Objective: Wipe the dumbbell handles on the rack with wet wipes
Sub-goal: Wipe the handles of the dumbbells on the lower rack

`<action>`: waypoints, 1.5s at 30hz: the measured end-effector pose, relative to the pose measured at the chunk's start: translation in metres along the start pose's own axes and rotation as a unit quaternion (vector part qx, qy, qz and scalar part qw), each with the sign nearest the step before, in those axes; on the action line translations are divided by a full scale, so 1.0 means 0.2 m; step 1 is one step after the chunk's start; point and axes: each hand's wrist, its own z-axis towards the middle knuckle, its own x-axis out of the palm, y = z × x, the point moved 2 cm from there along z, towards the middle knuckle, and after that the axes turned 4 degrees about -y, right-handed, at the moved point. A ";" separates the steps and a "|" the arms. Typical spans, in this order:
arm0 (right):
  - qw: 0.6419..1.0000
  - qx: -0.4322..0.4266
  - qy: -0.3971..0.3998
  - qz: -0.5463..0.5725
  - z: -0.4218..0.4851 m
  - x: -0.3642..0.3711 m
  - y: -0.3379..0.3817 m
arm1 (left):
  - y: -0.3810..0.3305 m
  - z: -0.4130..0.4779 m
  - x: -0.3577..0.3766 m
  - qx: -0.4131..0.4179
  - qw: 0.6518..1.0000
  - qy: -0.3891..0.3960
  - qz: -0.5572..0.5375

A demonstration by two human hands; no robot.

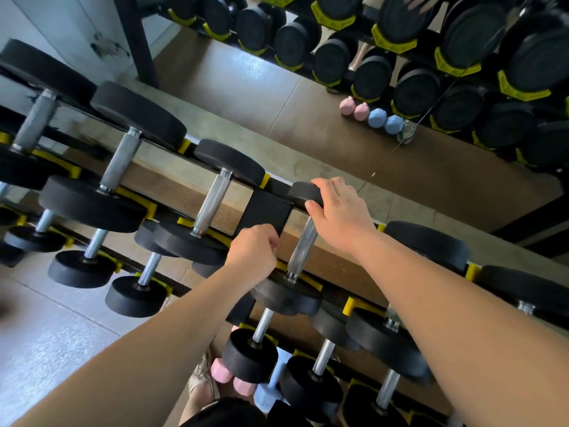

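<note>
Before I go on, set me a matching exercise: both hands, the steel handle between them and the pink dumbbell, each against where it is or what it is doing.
Things:
1. left hand
2. right hand
3. steel handle
4. pink dumbbell

Places or states:
A. low down, below the rack tiers
B. fingers wrapped over the dumbbell's far head
C. running between the two hands
D. fingers curled, just beside the handle

Pairs: 1-D, 2-B, 3-C, 4-A
</note>
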 end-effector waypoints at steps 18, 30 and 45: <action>0.965 0.125 -0.124 0.192 -0.55 0.07 0.31 | 0.31 -0.49 -0.20 0.016 0.973 -0.056 -0.222; 0.871 0.074 0.139 0.465 -1.14 0.25 0.78 | 0.49 -1.34 -0.10 -0.096 0.890 -0.245 -0.373; 0.873 -0.102 0.276 0.388 -1.78 0.76 1.94 | 1.65 -2.33 -0.23 -0.153 0.757 -0.347 -0.532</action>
